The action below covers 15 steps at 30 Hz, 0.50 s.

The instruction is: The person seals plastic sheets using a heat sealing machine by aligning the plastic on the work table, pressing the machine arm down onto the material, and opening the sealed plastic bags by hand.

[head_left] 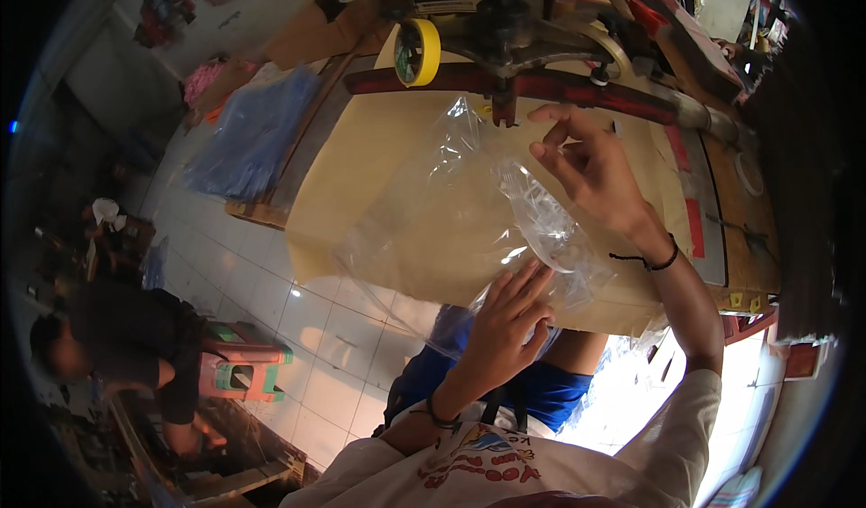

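A clear plastic bag [410, 210] lies slantwise over the brown paper sheet [334, 170] on the table, its lower corner hanging past the front edge. My left hand [507, 327] rests on the plastic's crumpled right part, fingers stretched out and touching it. Above the bag's upper right side, my right hand [591, 174] is raised with fingers bent and a gap between thumb and forefinger; nothing shows in it. Just beyond those fingertips stands a metal press [503, 48], its dark red bar [595, 91] running across the table.
A yellow tape roll [418, 52] stands at the bar's left. Bluish plastic sheets [253, 133] are stacked at the far left table edge. A person in dark clothes [126, 337] sits low at the left beside a red and green stool [242, 364]. Cardboard boxes [316, 25] stand behind.
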{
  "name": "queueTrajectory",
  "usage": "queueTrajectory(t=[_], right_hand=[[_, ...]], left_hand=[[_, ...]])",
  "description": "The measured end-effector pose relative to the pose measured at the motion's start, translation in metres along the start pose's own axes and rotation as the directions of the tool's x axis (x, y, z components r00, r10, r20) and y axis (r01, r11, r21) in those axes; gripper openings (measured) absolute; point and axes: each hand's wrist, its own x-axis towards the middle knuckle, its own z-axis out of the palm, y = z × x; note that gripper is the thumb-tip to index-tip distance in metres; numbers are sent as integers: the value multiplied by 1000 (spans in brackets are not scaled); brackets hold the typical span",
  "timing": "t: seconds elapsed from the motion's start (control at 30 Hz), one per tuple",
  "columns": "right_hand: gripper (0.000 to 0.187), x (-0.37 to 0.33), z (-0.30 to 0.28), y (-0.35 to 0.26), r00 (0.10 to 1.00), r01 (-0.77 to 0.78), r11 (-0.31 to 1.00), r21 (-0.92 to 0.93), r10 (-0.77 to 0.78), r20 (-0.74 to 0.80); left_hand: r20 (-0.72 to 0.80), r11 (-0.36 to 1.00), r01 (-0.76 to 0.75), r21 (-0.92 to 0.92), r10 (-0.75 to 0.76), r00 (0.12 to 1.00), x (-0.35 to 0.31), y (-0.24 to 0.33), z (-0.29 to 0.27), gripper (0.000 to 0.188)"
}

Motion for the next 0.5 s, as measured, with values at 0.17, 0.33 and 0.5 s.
queueTrajectory(t=[0.17,0.33,0.5], right_hand=[[37,4,-10,-7,998,15,998,-53,-18,-55],[40,10,-20,0,867,337,753,-565,-482,-126],[34,11,-21,7,812,402,712,-576,-568,-136]], left_hand=[[-18,1000,7,-28,-7,1000,-1,-3,-8,8],[-10,1000,-7,5,7,1000,-2,-8,-18,8],[-74,989,-70,-130,61,995,-5,-7,-34,14]])
